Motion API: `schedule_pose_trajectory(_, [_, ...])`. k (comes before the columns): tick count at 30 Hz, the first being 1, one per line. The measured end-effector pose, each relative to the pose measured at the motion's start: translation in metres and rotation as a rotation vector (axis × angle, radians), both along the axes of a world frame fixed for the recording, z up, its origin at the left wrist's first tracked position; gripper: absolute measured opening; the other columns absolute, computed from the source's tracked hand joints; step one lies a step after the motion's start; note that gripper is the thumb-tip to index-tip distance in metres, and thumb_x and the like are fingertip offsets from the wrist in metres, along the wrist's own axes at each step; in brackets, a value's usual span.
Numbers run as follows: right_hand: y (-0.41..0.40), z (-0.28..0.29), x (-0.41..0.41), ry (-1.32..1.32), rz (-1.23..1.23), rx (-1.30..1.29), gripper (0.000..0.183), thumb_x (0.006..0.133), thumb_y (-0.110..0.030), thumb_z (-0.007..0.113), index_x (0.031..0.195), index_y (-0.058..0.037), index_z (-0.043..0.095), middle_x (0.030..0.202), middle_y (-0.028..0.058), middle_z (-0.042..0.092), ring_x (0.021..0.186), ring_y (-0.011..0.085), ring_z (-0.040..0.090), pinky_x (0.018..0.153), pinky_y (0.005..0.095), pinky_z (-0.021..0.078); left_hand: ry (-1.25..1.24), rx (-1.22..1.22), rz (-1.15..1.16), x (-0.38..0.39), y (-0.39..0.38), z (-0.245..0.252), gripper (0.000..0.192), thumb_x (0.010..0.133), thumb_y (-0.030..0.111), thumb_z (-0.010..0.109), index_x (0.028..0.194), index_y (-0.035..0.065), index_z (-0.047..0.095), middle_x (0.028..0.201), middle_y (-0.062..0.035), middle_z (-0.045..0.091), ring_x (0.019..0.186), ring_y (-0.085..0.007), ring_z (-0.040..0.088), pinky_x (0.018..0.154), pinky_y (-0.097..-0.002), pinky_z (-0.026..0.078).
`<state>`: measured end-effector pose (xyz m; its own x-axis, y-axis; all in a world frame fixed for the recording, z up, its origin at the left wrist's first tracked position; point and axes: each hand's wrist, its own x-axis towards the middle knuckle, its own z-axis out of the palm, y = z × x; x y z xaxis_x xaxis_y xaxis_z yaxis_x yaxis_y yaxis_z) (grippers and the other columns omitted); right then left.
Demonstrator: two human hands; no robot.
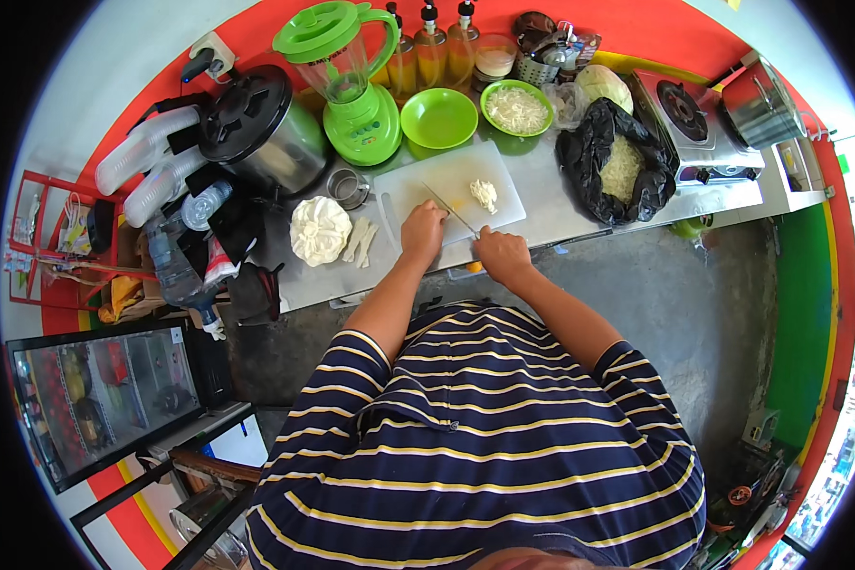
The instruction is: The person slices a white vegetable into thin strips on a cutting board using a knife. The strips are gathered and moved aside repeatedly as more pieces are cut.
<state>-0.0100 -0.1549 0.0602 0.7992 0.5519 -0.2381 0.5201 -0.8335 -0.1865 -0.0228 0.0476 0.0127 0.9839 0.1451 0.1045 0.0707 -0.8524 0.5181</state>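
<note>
My right hand (504, 255) grips a kitchen knife (460, 215) by its handle at the near edge of a white plastic cutting board (420, 187). The blade lies slanting across the board, its tip pointing up and left. My left hand (423, 229) rests curled at the board's near edge, its fingertips close to the blade. Whatever might be under those fingers is hidden. To the right of the blade sits a small pile of pale shredded cabbage (483, 195). A cut cabbage (320, 231) and several pale leaf strips (360, 241) lie left of the board.
Behind the board stand a green blender (362, 125), an empty-looking green bowl (439, 118) and a green bowl of white shreds (517, 108). A metal cup (348, 188) is at left. Rightward are a black plastic bag (577, 153) of pale shreds and a gas stove (719, 160).
</note>
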Motion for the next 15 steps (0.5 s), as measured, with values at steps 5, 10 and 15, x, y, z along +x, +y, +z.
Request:
schedule_pose_trajectory(5, [0.002,-0.025,-0.008,0.045,-0.08,0.004,0.036,0.109,-0.039,0.055,0.107,-0.003,0.058,0.085,0.0174,0.077,0.081,0.0378,0.078,0.072,0.0516,0.0613,-0.087,-0.009,0.026,-0.006,-0.005,-0.001,0.022,0.09,0.003,0.067,0.099,0.0141,0.083,0.102,-0.0042,0.072,0.101,-0.0279,0.07,0.084,-0.0423,0.057])
schedule_pose_trajectory(10, [0.016,-0.025,0.004,-0.024,-0.059,-0.038,0.022,0.105,-0.026,0.057,0.108,-0.0036,0.059,0.086,0.0164,0.078,0.08,0.0344,0.079,0.069,0.0473,0.062,-0.104,-0.067,0.051,-0.009,-0.005,-0.001,0.021,0.09,0.004,0.067,0.099,0.0134,0.083,0.105,-0.0041,0.073,0.1,-0.0295,0.071,0.084,-0.0422,0.058])
schedule_pose_trajectory(15, [0.028,-0.021,-0.005,-0.094,-0.079,-0.093,0.015,0.099,-0.015,0.06,0.108,-0.0041,0.057,0.081,0.0141,0.078,0.076,0.0316,0.08,0.065,0.0453,0.062,-0.08,-0.074,0.099,-0.009,-0.005,-0.004,0.018,0.091,0.006,0.067,0.096,0.0125,0.083,0.106,-0.0036,0.074,0.1,-0.0296,0.071,0.084,-0.0422,0.058])
